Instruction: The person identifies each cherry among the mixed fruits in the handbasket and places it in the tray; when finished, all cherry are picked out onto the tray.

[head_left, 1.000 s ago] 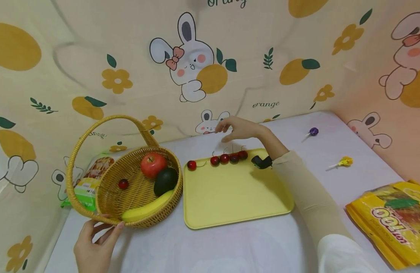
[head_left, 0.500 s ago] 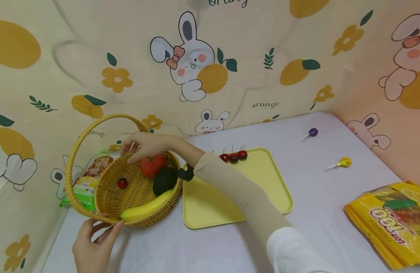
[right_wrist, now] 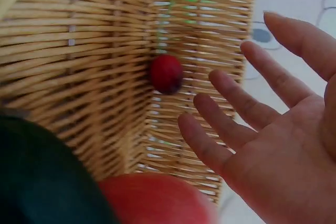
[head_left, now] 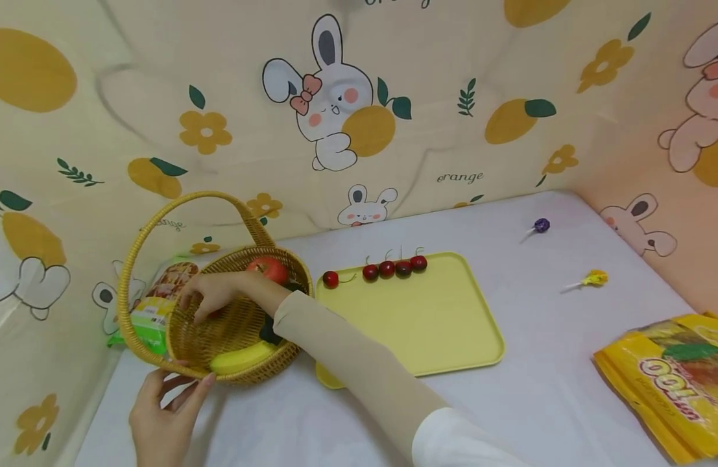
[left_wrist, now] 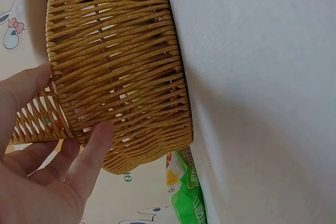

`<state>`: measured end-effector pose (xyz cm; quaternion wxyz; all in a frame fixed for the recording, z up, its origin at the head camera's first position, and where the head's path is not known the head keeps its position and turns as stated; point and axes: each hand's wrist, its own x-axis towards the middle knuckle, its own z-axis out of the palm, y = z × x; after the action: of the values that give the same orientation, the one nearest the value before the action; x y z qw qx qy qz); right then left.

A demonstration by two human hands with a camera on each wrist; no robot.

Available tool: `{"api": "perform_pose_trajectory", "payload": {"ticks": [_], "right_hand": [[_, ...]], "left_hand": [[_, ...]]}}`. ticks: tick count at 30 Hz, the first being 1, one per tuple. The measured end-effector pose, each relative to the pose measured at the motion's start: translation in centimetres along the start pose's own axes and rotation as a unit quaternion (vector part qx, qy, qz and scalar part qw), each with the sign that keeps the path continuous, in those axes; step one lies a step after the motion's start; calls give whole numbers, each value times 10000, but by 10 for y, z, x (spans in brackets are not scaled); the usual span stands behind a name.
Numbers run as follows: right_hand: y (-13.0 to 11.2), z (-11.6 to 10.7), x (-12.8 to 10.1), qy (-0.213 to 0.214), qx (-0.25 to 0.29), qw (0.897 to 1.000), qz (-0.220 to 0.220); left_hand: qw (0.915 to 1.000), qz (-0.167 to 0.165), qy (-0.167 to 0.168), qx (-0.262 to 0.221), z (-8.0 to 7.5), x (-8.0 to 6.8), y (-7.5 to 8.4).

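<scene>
You are looking at a small staged play corner of a home-like kind, not a kitchen or workshop. The backdrop (head_left: 394, 97) on the far and right sides is soft printed cloth with cartoon rabbits, oranges and flowers, creased where it hangs. The bench (head_left: 557, 363) wears a pale lilac cover. On it you see a wicker basket (head_left: 160, 337) of fruit at the left, a yellow tray (head_left: 429, 324) with a row of cherries (head_left: 394, 268) along its far edge, two wrapped lollipops (head_left: 592, 279) to the right, and snack bags: a yellow bag (head_left: 680, 383) near right, a green bag (head_left: 148, 318) behind the basket.
</scene>
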<state>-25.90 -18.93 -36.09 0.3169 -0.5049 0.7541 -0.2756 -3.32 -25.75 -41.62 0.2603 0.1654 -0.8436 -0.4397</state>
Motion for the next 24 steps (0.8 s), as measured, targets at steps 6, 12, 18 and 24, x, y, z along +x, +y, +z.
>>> {"api": "perform_pose_trajectory", "payload": {"ticks": [6,12,18,24], "right_hand": [[11,6,4,-116,14,9999,-116],[12,5,3,-384,-68,9990,-224],[15,6,3,-417,-125,9990,-121],[12,9,2,-1008,107,9931,595]], "left_hand": [[9998,-110,-26,182,1,-1,4],[9999,93,-16,118,0,0,1],[9999,159,15,55,0,0,0],[9998,122,-28,163,-1,0,0]]}}
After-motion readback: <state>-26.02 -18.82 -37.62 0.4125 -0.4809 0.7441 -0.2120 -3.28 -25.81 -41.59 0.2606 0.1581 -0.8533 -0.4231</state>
